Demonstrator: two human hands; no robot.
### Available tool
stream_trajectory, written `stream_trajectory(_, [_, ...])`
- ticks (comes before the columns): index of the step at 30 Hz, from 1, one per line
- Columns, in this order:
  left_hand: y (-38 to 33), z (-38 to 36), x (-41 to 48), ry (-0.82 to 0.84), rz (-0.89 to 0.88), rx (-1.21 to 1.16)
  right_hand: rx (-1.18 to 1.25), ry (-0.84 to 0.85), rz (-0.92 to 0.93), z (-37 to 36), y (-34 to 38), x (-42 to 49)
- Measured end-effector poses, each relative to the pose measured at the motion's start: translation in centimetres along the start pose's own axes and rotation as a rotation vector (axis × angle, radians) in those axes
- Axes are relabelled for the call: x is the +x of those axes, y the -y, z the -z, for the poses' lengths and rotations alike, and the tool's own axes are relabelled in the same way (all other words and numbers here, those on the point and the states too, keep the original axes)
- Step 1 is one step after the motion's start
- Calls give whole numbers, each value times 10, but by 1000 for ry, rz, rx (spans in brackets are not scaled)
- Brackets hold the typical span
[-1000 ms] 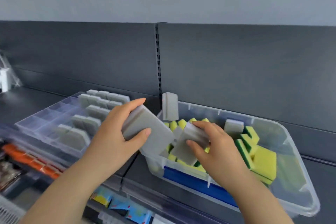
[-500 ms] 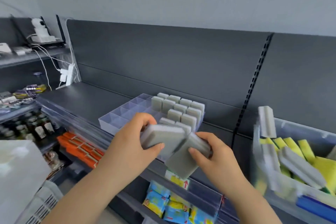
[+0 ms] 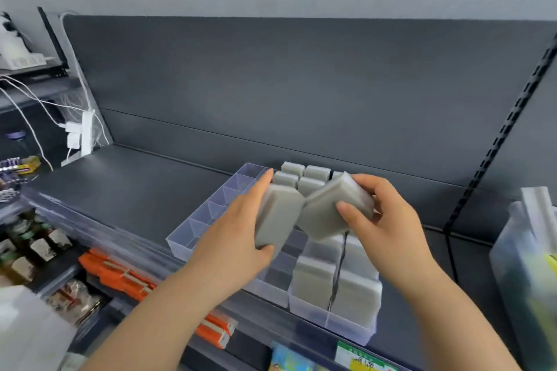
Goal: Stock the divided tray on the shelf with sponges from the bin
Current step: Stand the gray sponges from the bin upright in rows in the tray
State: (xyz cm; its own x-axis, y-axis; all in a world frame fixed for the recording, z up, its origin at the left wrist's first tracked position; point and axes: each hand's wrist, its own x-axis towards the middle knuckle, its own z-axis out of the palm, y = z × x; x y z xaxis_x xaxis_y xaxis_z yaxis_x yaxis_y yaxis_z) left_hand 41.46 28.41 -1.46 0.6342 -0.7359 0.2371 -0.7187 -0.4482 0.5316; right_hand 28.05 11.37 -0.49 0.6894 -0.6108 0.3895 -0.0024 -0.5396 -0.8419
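Note:
The clear divided tray (image 3: 193, 229) lies on the dark shelf, with several grey sponges standing in its right-hand and far compartments. My left hand (image 3: 238, 235) grips one grey sponge (image 3: 278, 220) above the tray's middle. Beside it, my right hand (image 3: 382, 223) holds a second grey sponge (image 3: 325, 211), tilted, and the two sponges touch at a corner. The tray's left column of compartments holds nothing. The clear bin (image 3: 524, 262) shows blurred at the right edge, with yellow sponges inside.
The dark shelf surface (image 3: 126, 190) stretches left of the tray. A white power strip (image 3: 86, 132) with cables hangs on the far left upright. Orange packs (image 3: 120, 274) and bottles fill lower shelves. A slotted upright (image 3: 497, 141) runs between tray and bin.
The view has swung left from the bin to the tray. Both hands carried their grey sponges from over the bin to above the tray's middle compartments.

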Motion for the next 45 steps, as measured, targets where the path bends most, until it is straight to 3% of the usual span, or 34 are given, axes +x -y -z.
stream_trajectory(7, [41,1,89,57,41,2,-168,76,71,-36,-11,79])
stream_trajectory(13, [64,-14,136,112,22,-57,-327,111,29,-45,-25,107])
stream_trajectory(20, [95,-22,170,187,-146,-173,-432,10,-120,-55,-34,107])
stream_trajectory(27, [117,-32,195,364,-256,-298,-476,-104,-329,-79,-33,97])
stream_trajectory(34, [134,-51,204,472,-354,-254,-472,-123,-363,-92,-34,87])
stream_trajectory(45, [145,-73,193,502,-404,-54,-516,-57,-312,-90,-35,91])
